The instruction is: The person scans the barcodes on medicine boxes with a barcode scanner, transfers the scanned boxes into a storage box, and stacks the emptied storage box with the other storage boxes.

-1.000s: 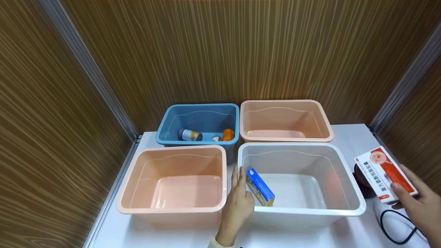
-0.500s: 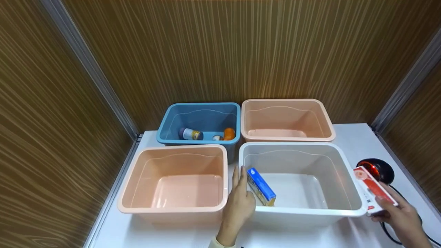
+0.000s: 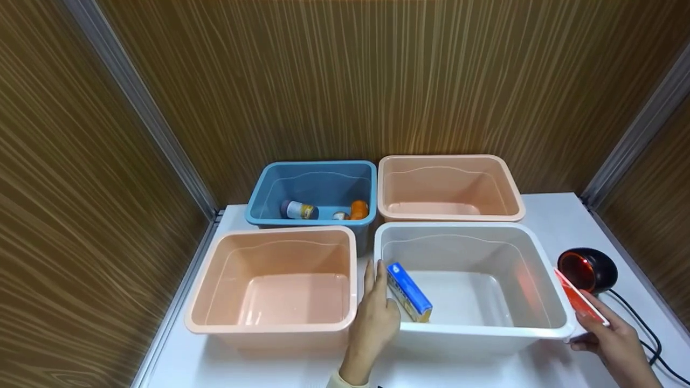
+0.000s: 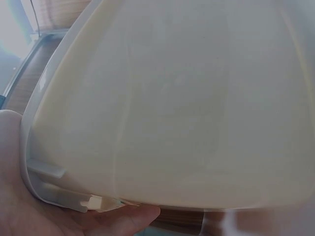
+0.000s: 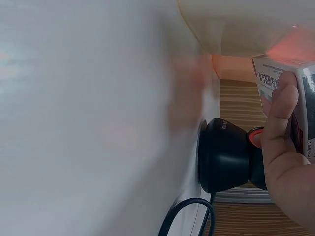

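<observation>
My right hand (image 3: 614, 337) holds a red and white medicine box (image 3: 579, 296) tilted on its side, just outside the right rim of the white bin. Close behind that box stands a black scanner (image 3: 598, 269) with a red glow in its opening. In the right wrist view, fingers and the box (image 5: 273, 81) show beside the scanner (image 5: 229, 155). My left hand (image 3: 373, 323) rests against the front left corner of the white bin (image 3: 463, 331), its fingers straight along the rim. A blue box (image 3: 409, 291) leans inside this bin at the left.
Left of the white bin is a peach bin (image 3: 269, 328). Behind stand a blue bin (image 3: 312, 222), with several bottles lying in it, and another peach bin (image 3: 450, 218). A black cable (image 3: 641, 318) trails from the scanner. Wood-patterned walls (image 3: 345, 81) enclose the table.
My right hand has brought the medicine box left and down, in front of the scanner, and turned it more edge-on. The scanner now shows fully. My left hand has stayed at the bin.
</observation>
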